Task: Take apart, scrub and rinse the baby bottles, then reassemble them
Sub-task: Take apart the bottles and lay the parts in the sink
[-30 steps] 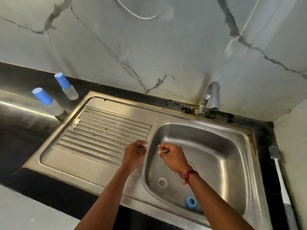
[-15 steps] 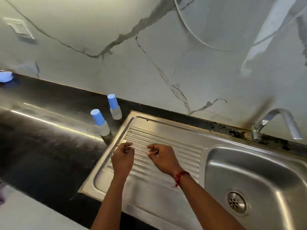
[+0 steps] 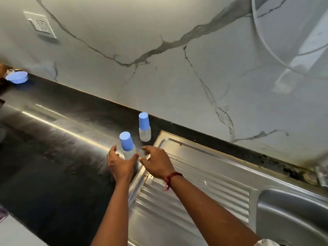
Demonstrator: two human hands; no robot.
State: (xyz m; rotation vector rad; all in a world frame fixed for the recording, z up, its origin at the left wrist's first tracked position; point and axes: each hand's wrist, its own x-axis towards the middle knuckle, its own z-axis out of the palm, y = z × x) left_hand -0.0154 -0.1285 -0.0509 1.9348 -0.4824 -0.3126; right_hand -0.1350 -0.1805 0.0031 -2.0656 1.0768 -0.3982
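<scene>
Two clear baby bottles with blue caps stand upright on the black counter beside the steel drainboard (image 3: pixel 191 189). The near bottle (image 3: pixel 127 145) is between my two hands. My left hand (image 3: pixel 120 165) is spread open just left of and below it, fingers curled toward its body. On the other side my right hand (image 3: pixel 156 163) is open too, fingertips close to the bottle's base. Neither hand grips the bottle. The far bottle (image 3: pixel 144 127) stands behind, untouched.
A blue bowl (image 3: pixel 17 77) sits at the far left of the counter (image 3: pixel 53 139) by the marble wall. The sink basin (image 3: pixel 292 210) lies at the lower right, with a tap base (image 3: pixel 322 174) at the right edge. A wall socket (image 3: pixel 41 25) is at the upper left.
My view swung left from the sink basin to the counter. Both hands moved left across the drainboard and opened around the near bottle.
</scene>
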